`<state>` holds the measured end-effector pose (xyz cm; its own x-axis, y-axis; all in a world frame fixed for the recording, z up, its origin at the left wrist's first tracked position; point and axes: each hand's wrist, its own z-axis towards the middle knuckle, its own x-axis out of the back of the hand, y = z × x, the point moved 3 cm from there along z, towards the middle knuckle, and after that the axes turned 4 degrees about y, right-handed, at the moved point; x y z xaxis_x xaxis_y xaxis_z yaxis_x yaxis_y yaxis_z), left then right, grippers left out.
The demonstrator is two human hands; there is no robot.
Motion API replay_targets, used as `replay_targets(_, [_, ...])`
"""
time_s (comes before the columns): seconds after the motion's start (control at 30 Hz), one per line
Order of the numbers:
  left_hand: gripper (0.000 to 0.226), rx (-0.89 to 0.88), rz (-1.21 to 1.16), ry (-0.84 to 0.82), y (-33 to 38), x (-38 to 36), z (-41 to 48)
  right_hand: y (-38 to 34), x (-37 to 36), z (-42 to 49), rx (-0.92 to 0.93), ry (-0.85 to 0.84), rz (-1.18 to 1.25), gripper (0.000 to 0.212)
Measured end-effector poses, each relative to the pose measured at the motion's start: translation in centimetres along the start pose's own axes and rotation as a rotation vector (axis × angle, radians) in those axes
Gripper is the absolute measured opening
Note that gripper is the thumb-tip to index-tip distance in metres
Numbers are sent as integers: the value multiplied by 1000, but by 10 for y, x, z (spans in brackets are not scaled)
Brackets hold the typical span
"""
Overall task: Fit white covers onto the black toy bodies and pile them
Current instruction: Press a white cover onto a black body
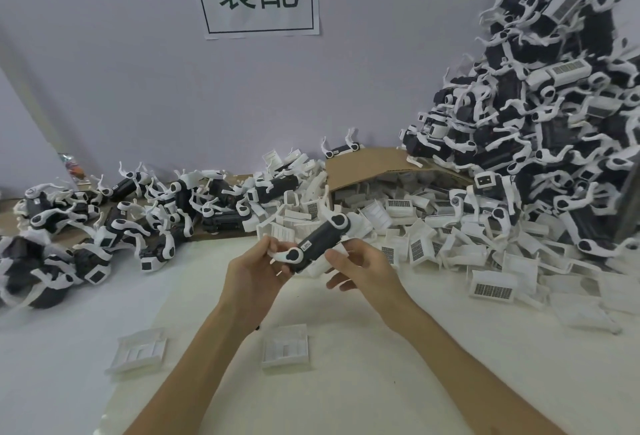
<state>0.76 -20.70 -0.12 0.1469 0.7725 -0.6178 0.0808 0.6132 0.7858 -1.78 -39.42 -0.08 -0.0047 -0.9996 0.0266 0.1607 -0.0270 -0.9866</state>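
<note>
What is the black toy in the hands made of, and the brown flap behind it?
The black toy body looks like matte moulded plastic: smooth, even, dull sheen. The brown flap looks like cardboard: flat, dull brown, bent along a crease.

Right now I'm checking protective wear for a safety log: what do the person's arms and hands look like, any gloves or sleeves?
Both are bare. The left hand and right hand wear no gloves, and no rings show on the fingers. The left forearm and right forearm run bare to the frame's bottom edge, with no sleeve in view.
</note>
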Motion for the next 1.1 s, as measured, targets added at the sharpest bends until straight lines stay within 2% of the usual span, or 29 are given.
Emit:
replay_targets(0.2, [30, 30, 53, -71, -4, -2, -2, 1, 5, 2, -55, 83, 71, 28])
replay_targets(0.37, [27, 25, 50, -76, -5, 0, -1, 3, 5, 3, -84, 59, 52, 28])
replay_targets(0.5, [26, 5, 62, -71, -5, 2, 0, 5, 4, 3, -109, 20, 18, 36])
replay_targets(0.63, [27, -13, 121, -101, -5, 0, 0, 6, 2, 3, -87, 55, 51, 37])
replay_targets(0.77, [30, 0, 157, -143, -3, 0, 0, 3, 3, 3, -38, 83, 97, 31])
replay_targets(0.93, [21, 36, 237, -172, -5, -2, 0, 1, 4, 2, -6, 117, 148, 19])
replay_targets(1.1, [15, 36, 319, -169, -6, -6, -3, 2, 7, 4, -8, 138, 161, 20])
